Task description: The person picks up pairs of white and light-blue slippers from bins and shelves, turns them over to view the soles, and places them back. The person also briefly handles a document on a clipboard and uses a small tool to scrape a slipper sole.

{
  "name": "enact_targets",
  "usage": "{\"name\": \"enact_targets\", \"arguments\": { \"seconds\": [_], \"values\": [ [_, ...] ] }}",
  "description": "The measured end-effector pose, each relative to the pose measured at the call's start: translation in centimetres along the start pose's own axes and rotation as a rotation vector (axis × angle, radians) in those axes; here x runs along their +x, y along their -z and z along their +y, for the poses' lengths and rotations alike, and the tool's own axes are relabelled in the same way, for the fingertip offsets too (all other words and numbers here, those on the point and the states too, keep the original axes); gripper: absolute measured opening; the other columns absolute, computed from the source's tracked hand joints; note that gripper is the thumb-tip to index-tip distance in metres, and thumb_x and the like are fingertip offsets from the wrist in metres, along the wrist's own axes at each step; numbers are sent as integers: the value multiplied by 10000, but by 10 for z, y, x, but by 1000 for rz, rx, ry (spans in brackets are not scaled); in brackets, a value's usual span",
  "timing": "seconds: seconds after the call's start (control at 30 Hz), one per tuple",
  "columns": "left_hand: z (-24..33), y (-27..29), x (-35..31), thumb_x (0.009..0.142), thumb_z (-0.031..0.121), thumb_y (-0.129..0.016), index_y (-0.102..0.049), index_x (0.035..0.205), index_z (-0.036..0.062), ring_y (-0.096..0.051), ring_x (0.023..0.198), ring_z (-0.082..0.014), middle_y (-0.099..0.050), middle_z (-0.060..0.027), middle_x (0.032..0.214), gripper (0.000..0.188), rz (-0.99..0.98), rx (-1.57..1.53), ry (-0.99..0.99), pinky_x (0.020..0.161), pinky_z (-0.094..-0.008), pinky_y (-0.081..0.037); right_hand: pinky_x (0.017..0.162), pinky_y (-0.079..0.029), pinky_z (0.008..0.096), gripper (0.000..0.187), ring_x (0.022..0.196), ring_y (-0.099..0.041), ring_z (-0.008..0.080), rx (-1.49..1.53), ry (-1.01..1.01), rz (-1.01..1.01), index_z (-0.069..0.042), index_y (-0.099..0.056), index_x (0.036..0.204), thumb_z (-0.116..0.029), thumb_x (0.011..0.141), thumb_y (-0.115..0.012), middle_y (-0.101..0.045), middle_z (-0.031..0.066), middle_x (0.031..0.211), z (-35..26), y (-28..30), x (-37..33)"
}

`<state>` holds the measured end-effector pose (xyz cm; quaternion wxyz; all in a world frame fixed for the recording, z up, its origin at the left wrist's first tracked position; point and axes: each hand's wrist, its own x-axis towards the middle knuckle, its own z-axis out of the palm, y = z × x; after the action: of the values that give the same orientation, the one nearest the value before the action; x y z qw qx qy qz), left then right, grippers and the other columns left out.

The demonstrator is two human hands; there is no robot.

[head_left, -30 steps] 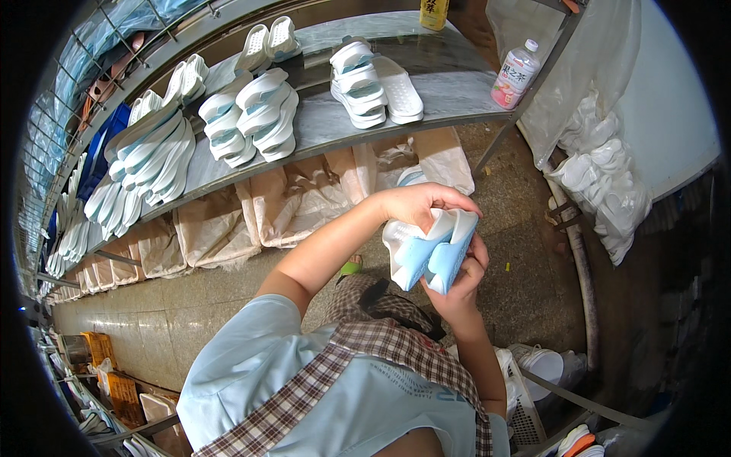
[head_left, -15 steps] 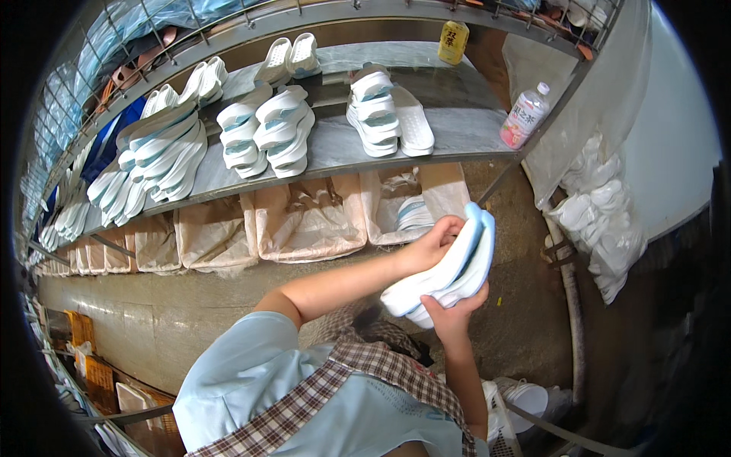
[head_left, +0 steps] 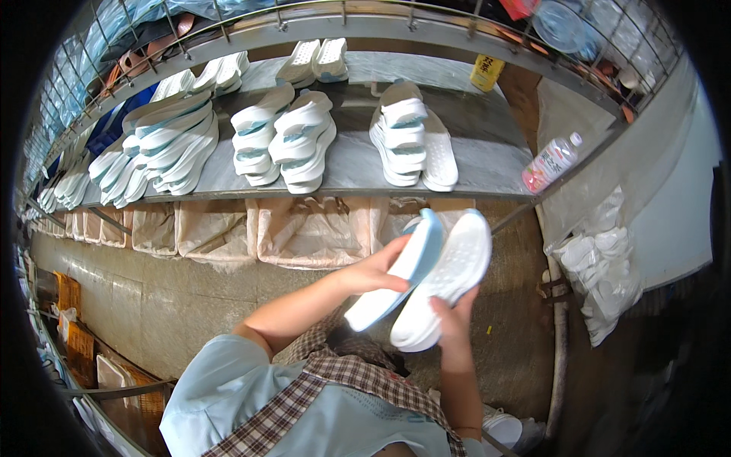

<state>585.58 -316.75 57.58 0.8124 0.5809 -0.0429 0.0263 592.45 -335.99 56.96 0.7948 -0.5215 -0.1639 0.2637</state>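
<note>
My left hand (head_left: 381, 268) is closed around a white shoe sole with a blue side (head_left: 426, 247), thumb laid across it. Next to it, my right hand (head_left: 457, 316) grips another white shoe sole (head_left: 455, 263), whose dimpled top faces up; its lower end looks doubled, and I cannot tell whether a second sole lies under it. The two hands hold their soles slightly apart, tilted, in front of the shelf. On the shelf, closest to my hands, stands a stack of white soles (head_left: 403, 145) with a single sole (head_left: 438, 152) leaning beside it.
More stacked soles (head_left: 303, 141) line the grey shelf (head_left: 350, 171) toward the left. A pink-labelled bottle (head_left: 550, 164) and a yellow carton-like container (head_left: 486, 72) stand at its right end. Lined bins (head_left: 312, 255) sit below. A bag of white pieces (head_left: 605, 266) hangs at right beside a pipe (head_left: 560, 343).
The soles, held together before, have been drawn apart: my left hand has moved left with one, while my right hand keeps the other. The view has shifted slightly.
</note>
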Motion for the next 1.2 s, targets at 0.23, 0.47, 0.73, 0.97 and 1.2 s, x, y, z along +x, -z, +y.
{"name": "enact_targets", "arguments": {
  "seconds": [0.23, 0.47, 0.73, 0.97, 1.2],
  "values": [
    [5, 80, -43, 596, 404, -822, -195, 1395, -7, -380, 1221, -225, -383, -132, 1345, 1096, -101, -333, -87, 1009, -377, -317, 863, -477, 364, 547, 1004, -569, 261, 90, -232, 149, 16, -438, 1217, -288, 766, -492, -551, 167, 1130, -41, 57, 174],
    [31, 131, -58, 584, 377, -827, -208, 1389, -22, -391, 1212, -243, -387, -158, 1339, 1091, -230, -287, -215, 993, -389, -330, 713, -527, 344, 377, 772, -638, 236, -81, -395, 52, -4, -579, 1006, -287, 771, -500, -640, 111, 898, -42, 104, 328],
    [59, 132, -82, 586, 362, -835, -170, 1392, -29, -338, 1248, -260, -328, -179, 1370, 1116, -277, -76, -216, 1030, -403, -275, 772, -434, 336, 319, 823, -526, 205, -1223, 152, 221, 46, -566, 1059, -202, 859, -553, -593, 127, 983, -35, 119, 335],
    [5, 52, -119, 573, 429, -840, -228, 1380, -33, -306, 1248, -195, -323, -106, 1374, 1114, -57, -25, -142, 1048, -349, -221, 930, -360, 371, 668, 1044, -494, 256, -617, 234, -647, 85, -484, 1147, -483, 809, -582, -535, 163, 1083, -3, -33, 114],
    [-2, -11, -215, 667, 266, -805, -344, 1329, -14, -387, 1190, -175, -411, -79, 1299, 854, 204, -102, -172, 1002, -324, -325, 862, -435, 336, 568, 970, -532, 197, 55, -185, -854, 37, -390, 1188, -302, 821, -661, -524, 110, 1075, 51, -110, -21]
  ]
}}
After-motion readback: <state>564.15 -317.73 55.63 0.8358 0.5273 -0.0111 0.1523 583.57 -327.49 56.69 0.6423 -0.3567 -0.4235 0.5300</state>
